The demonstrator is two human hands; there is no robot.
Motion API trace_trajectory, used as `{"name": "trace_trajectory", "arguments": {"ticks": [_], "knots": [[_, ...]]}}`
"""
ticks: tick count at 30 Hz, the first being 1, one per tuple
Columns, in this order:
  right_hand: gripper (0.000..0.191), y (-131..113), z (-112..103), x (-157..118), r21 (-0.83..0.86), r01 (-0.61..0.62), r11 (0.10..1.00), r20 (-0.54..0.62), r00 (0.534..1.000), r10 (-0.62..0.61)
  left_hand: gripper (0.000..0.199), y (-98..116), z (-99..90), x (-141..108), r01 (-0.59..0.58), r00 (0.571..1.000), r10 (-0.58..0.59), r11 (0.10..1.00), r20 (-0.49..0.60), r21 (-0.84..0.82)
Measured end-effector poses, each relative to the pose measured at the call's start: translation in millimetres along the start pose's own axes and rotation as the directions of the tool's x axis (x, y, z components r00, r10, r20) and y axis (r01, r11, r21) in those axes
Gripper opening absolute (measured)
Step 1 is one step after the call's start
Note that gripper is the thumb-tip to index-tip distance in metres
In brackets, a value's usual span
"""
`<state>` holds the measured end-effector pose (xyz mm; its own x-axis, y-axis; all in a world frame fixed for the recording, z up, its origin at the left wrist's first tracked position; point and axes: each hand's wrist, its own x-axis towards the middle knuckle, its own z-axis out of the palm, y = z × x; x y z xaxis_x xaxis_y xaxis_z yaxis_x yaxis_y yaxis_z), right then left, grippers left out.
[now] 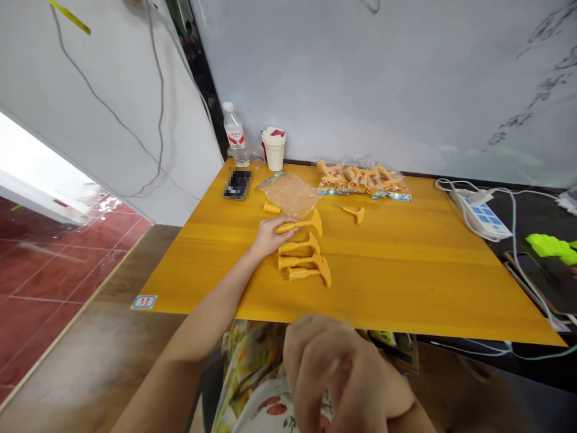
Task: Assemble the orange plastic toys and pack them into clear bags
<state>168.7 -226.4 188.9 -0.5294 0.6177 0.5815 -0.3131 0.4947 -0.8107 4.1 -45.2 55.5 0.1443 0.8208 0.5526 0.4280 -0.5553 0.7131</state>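
Note:
At the top of a row of orange T-handled corkscrews, my left hand has its fingers closed around the sleeve end of one corkscrew. That corkscrew lies flat, its curved handle pointing right. Several others lie just below it, side by side, their spirals partly covered by ribbed sleeves. One loose handle with a bare spiral rests further right, and a separate orange sleeve sits beyond my left hand. Close to the camera, my right hand hangs before my lap, slightly blurred, fingers curled; whatever they may hold is hidden.
Flattened clear plastic bag, filled corkscrew bags, phone, water bottle and white cup occupy the back of the yellow table. A power strip with cables lies right.

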Motion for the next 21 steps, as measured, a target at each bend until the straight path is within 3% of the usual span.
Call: {"name": "trace_trajectory", "arguments": {"ticks": [2,4,6,9,11,13,15,16,18,21], "knots": [[0.032,13,3,7,0.157,0.143,0.977,-0.142,0.982,-0.121,0.022,-1,0.2,0,0.005,1.000,-0.005,1.000,0.003,-0.004],[0.018,29,4,13,0.204,0.238,0.950,-0.240,0.953,-0.187,0.024,-1,0.4,-1,0.010,1.000,-0.010,1.000,0.009,-0.011],[0.003,45,-4,17,0.124,0.245,0.962,-0.246,0.946,-0.209,0.024,-2,0.5,0,0.015,1.000,-0.014,1.000,0.014,-0.017],[0.017,71,-38,22,-0.196,0.195,0.961,-0.159,0.961,-0.228,0.023,-2,0.3,0,0.008,1.000,-0.008,1.000,0.009,-0.028],[0.022,91,-74,27,-0.514,0.147,0.845,-0.101,0.968,-0.230,0.023,-2,0.3,1,0.000,1.000,0.000,0.999,0.000,-0.033],[0.031,110,-112,30,-0.796,0.071,0.602,-0.047,0.983,-0.179,0.022,-1,0.5,2,0.004,1.000,-0.004,0.999,-0.003,-0.033],[0.041,128,-142,31,-0.938,0.009,0.347,-0.007,0.999,-0.045,0.022,-1,1.1,2,0.016,1.000,-0.016,0.999,-0.007,-0.039],[0.045,136,-153,31,-0.963,0.015,0.269,0.017,1.000,0.006,0.022,-1,1.5,2,0.022,1.000,-0.022,0.999,-0.005,-0.047],[0.045,149,-166,27,-0.975,0.037,0.218,0.054,0.996,0.069,0.022,-1,2.2,2,0.032,0.999,-0.031,0.997,0.011,-0.064],[0.028,162,-171,19,-0.958,0.016,0.288,0.046,0.994,0.098,0.021,-2,3.0,1,0.037,0.997,-0.031,0.996,0.077,-0.079]]}}
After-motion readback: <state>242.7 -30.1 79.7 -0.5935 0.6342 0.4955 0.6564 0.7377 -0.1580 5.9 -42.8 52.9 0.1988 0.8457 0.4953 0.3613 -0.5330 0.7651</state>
